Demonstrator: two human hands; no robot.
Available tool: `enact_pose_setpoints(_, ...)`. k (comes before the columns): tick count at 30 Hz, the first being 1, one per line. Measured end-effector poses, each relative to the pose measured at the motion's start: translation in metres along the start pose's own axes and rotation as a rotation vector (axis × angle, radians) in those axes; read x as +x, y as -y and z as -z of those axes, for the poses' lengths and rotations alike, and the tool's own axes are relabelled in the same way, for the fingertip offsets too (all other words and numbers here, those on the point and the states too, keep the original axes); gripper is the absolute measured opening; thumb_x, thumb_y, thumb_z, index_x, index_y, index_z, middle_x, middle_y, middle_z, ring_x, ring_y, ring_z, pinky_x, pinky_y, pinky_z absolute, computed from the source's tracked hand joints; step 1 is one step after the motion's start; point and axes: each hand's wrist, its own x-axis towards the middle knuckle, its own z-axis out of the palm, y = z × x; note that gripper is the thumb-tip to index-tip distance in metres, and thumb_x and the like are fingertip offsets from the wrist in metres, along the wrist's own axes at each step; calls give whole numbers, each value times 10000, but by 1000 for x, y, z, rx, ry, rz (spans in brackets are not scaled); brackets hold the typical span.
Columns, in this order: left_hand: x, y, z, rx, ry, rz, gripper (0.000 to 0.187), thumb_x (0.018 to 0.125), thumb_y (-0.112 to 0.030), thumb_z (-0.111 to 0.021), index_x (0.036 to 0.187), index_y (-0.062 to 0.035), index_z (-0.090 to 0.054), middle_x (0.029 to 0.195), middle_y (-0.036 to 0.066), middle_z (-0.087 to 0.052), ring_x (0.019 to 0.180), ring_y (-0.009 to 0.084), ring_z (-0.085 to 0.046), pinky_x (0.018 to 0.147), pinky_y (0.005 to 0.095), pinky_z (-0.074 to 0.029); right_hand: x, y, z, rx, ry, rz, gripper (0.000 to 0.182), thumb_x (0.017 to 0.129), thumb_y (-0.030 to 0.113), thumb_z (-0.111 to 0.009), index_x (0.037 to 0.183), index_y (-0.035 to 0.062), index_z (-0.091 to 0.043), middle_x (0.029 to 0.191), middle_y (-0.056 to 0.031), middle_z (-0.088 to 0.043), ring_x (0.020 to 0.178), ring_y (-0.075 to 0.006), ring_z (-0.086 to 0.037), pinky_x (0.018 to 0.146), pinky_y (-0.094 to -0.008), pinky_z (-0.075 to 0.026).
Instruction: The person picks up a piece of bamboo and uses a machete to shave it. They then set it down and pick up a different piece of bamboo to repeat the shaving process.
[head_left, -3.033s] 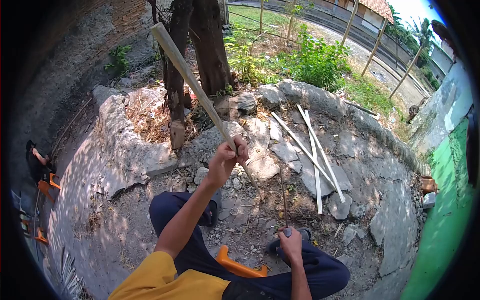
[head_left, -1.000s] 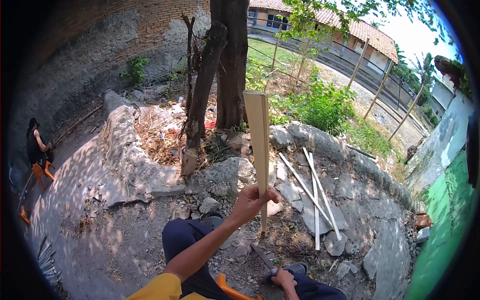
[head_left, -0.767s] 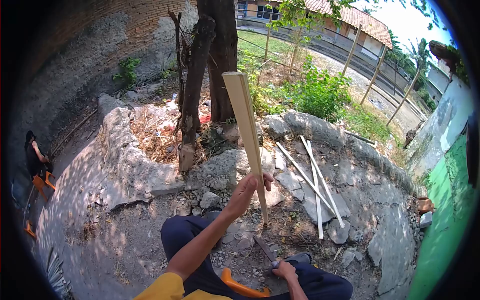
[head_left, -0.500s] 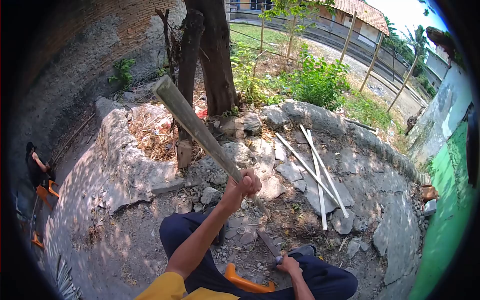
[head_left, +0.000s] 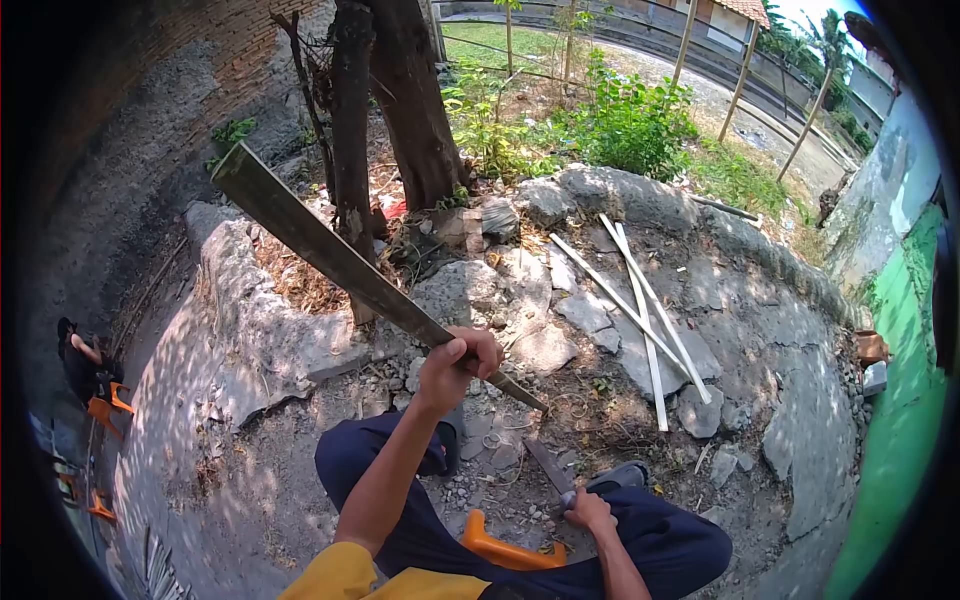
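Observation:
A long greenish-brown split bamboo piece [head_left: 320, 255] slants across the middle of the view. My left hand [head_left: 455, 372] is closed around it near its lower end, which points down close to the rubble ground. Its wide upper end rises toward the left, in front of the tree trunks. In my right hand [head_left: 592, 510], beside my bent right knee, is the handle of a machete [head_left: 548, 466]. The dark blade points up and left, low over the ground and apart from the bamboo. Several pale, thin strips [head_left: 640, 320] lie crossed on broken concrete ahead.
An orange plastic seat edge [head_left: 510, 548] shows between my legs. A low broken concrete border [head_left: 290, 345] curves around the tree trunk [head_left: 415, 120]. A green wall [head_left: 890, 440] stands at right. Far left, another person [head_left: 82, 358] sits on an orange chair [head_left: 105, 408].
The bamboo's upper end has swung left and down, and its broad side has turned, now in shadow. My left hand has shifted slightly left. My right hand keeps the machete low.

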Motion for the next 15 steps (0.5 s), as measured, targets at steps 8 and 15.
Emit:
enact_pose_setpoints(8, 3, -2, -7, 52, 53, -17, 680, 906, -609, -423, 609, -8, -533, 567, 53, -483, 510, 135, -378, 479, 295, -225, 0, -1, -5, 42, -66, 26, 607, 779, 353, -714, 1251, 23, -522, 1122, -240, -685, 1062, -412, -657, 924, -513, -513)
enact_pose_setpoints(15, 2, -1, -9, 42, -121, 19, 645, 940, -577, -398, 629, -18, -480, 595, 26, -396, 560, 122, -344, 541, 293, -248, 1, -3, -5, 36, -52, 23, 613, 781, 349, -711, 1261, 22, -514, 1121, -239, -686, 1065, -411, -657, 927, -510, -511)
